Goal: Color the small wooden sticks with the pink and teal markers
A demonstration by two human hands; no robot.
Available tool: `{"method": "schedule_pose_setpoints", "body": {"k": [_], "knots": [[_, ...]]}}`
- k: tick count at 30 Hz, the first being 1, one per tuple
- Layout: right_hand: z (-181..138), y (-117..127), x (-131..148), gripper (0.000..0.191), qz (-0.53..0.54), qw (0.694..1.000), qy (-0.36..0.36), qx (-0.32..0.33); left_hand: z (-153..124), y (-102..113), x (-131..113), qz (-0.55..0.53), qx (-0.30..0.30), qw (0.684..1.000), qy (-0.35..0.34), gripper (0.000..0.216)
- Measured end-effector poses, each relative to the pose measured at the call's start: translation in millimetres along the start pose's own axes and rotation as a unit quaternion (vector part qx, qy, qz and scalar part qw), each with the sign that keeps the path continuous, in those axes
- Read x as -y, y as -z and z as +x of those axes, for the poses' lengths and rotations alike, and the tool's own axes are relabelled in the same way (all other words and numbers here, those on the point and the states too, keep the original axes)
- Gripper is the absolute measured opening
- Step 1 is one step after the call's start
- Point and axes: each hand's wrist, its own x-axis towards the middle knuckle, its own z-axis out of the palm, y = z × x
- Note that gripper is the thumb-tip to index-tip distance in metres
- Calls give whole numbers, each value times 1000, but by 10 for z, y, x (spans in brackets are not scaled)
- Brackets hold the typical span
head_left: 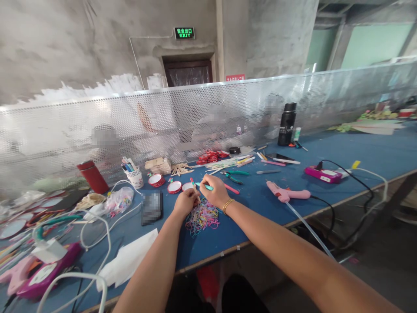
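Observation:
Over the front middle of the blue table, my left hand (186, 202) is closed on a slim pale stick with a red end (192, 181), which points away from me. My right hand (215, 191), with a gold bracelet at the wrist, grips a teal marker pen (207, 187). The pen's tip meets or nearly meets the stick; I cannot tell which. Directly below both hands lies a tangled heap of colourful rubber bands (202, 219). Round red-rimmed pieces (174, 187) sit just beyond my left hand, and teal-handled pliers (233, 176) lie beyond my right.
A pink glue gun (286, 192) lies at the right edge, its glue stick jutting past the table. Left are a phone (151, 208), white paper (130, 256), a pen cup (134, 177), a red bottle (93, 176) and cables. A black bottle (287, 124) stands by the perforated metal screen (247, 100).

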Motion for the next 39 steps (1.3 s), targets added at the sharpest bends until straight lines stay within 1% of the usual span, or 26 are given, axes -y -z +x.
{"method": "schedule_pose_setpoints", "body": {"k": [2,6,10,14,18,23,27,32,36,39], "knots": [[1,8,11,17,6,1000,1,-2,4,3,6,0,2,1000,-4,21],[1,16,32,18,4,1000,10,14,28,14,43,10,0,1000,-15,23],[-5,3,13,17,-3,1000,2,4,58,22,94,19,-2,1000,-22,23],[-10,-11,-15,16,-7,1000,5,10,74,20,121,23,-5,1000,-16,22],[-8,5,-2,16,5,1000,-3,-4,65,14,109,22,-1,1000,-3,21],[-8,17,16,16,13,1000,5,21,43,13,89,13,7,1000,-11,22],[-10,7,2,16,-1,1000,-8,9,35,7,78,5,10,1000,-14,24],[-12,3,2,16,10,1000,3,24,11,-3,39,-4,3,1000,-11,27],[-8,16,9,16,1,1000,-8,9,2,-6,22,-7,6,1000,-5,27],[-10,13,14,16,13,1000,3,9,12,-7,28,-7,7,1000,-7,25]]}}
